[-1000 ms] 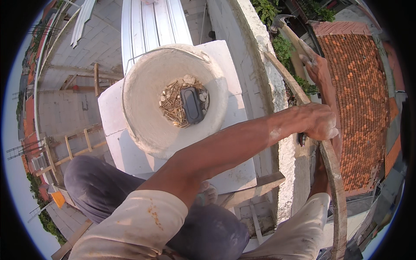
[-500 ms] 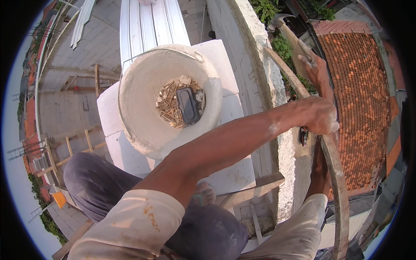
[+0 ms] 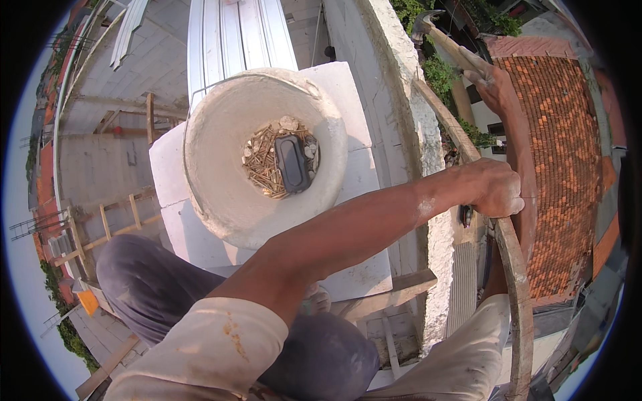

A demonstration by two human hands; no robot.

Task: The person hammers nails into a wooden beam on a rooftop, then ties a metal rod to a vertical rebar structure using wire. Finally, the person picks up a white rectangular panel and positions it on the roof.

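My left arm reaches across to the right, and my left hand (image 3: 496, 188) is closed on a long wooden batten (image 3: 515, 287). Whether a nail is between its fingers I cannot make out. Farther out, my right hand (image 3: 491, 85) grips the wooden handle of a claw hammer (image 3: 449, 44), its metal head pointing away from me. In front of me a pale, mortar-crusted bucket (image 3: 214, 154) with a wire handle holds many nails (image 3: 262, 162), some pale rubble lumps (image 3: 289, 123) and a dark oblong case (image 3: 292, 164).
The bucket stands on white blocks (image 3: 344, 93), with ribbed white metal strips (image 3: 234, 37) beyond. A rough wall top (image 3: 408, 73) runs along the right. Below lie a tiled roof (image 3: 558, 167) and greenery (image 3: 438, 77). A short timber (image 3: 394, 292) lies near my knee.
My right hand and the hammer have risen slightly, up and away from the batten. The left hand stays closed on the batten, almost in place. The bucket's contents look unchanged.
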